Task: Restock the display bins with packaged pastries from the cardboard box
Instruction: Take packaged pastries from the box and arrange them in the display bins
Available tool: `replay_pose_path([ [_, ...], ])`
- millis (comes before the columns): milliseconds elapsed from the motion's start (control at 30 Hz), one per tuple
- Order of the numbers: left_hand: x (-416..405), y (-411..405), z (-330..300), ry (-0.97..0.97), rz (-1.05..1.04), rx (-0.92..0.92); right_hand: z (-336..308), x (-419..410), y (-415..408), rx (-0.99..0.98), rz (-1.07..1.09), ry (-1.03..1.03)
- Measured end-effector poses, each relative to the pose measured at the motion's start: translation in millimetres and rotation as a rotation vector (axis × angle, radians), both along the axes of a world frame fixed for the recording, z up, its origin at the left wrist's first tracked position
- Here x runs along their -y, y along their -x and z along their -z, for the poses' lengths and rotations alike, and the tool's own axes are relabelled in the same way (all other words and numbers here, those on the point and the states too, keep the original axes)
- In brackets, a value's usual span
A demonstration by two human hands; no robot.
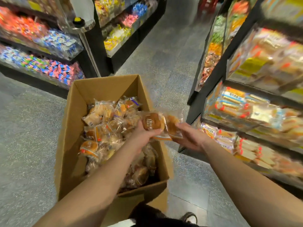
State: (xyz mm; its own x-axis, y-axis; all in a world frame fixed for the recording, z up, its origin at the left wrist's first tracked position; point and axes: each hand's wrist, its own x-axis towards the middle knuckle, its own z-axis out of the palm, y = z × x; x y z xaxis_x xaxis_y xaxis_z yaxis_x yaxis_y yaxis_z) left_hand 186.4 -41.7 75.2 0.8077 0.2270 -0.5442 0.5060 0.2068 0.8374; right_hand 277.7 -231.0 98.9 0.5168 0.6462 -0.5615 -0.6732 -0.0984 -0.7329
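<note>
Nearest us, two bare forearms reach forward over an open cardboard box (72,122) standing on the speckled floor (27,145). Our left hand (144,136) grips a wrapped round pastry (152,122) from below, fingers curled round it. Our right hand (190,138) holds a second wrapped pastry (172,126) just beside the first, above the box's right edge. Loose packaged pastries (101,128) fill the box. Stocked display bins (249,110) stand to the right.
</note>
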Motion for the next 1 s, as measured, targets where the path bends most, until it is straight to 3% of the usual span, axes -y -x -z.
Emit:
replay_pose_path([
  [167, 88.6, -27.8, -18.9, -0.037, 0.062, 0.064, -17.2, 80.1, -0.2, 0.155, 0.169, 0.125],
  [400, 249.9, -59.7, -44.9, 0.187, 0.219, 0.089, -22.8, 252.5, 1.0, 0.203, 0.460, 0.094],
  [700, 459.8, -85.0, -90.2, 0.295, 0.454, 0.055, -38.1, 498.2, 22.5, 0.260, 0.796, 0.050],
  [1000, 578.2, -126.1, -139.6, 0.183, 1.009, 0.159, -81.2, 644.3, 42.4, 0.347, 0.972, -0.042],
])
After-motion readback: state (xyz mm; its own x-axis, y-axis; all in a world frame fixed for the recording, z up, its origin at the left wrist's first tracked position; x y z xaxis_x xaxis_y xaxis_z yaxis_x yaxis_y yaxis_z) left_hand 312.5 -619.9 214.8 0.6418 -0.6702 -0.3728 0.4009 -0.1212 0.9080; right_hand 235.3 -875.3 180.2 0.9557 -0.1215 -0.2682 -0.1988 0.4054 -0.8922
